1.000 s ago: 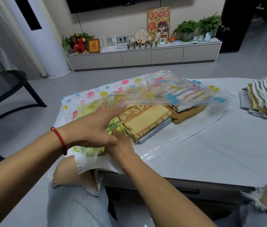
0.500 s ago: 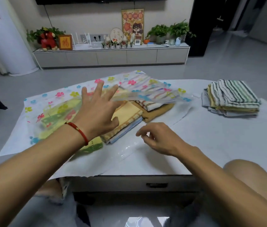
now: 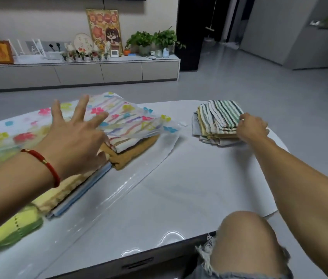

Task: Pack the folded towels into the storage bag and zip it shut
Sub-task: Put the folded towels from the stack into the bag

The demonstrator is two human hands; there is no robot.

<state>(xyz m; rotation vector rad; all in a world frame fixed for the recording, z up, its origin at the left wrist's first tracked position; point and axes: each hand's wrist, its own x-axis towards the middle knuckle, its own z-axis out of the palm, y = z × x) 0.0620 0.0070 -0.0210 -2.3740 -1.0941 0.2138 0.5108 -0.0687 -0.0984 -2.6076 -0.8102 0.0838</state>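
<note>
While our splayed, empty left hand [image 3: 74, 141] lifts the storage bag [image 3: 131, 119] flap over five towels, our right hand [image 3: 251, 128] grips one stack [image 3: 217, 119].

White table [image 3: 179, 188], flowered storage bag [image 3: 118, 115], striped towel stack [image 3: 217, 121]

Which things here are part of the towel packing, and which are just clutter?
Job: storage bag, towels in it, striped towel stack, left hand, right hand.
Clutter: potted plants, framed picture, cabinet.
</note>
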